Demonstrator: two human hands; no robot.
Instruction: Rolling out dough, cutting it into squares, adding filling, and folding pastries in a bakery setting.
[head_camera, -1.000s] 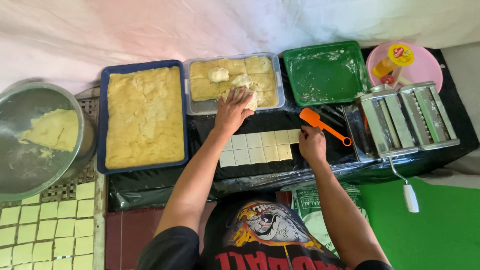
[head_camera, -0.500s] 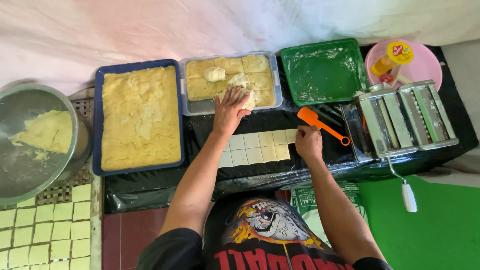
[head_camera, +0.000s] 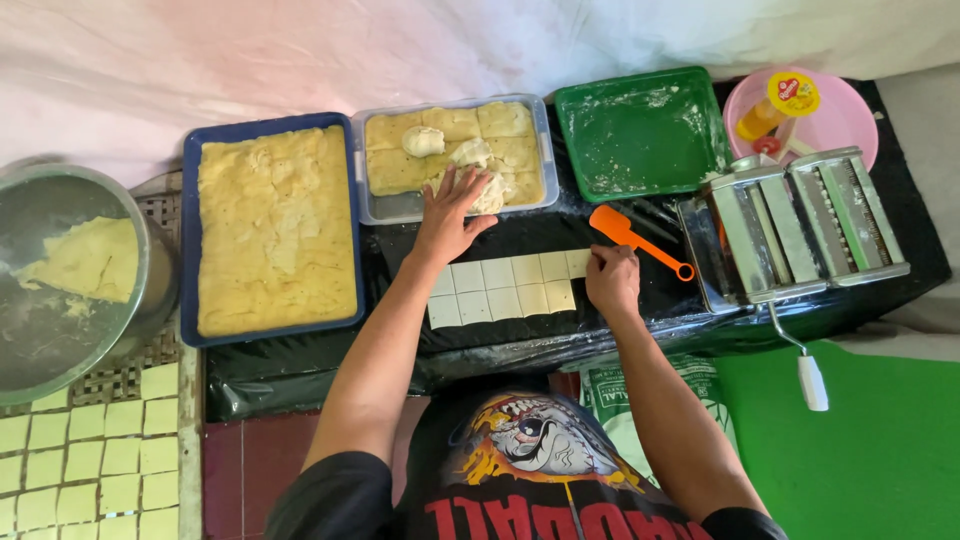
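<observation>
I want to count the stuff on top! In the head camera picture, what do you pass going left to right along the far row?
Metal bowl → blue tray of dough → clear tray, where the left hand reaches → green tray → pasta roller, with a pink plate behind it.

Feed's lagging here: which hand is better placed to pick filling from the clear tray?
Left hand: it already reaches over the clear tray, fingers at the filling lump. Right hand rests on the dough squares.
</observation>
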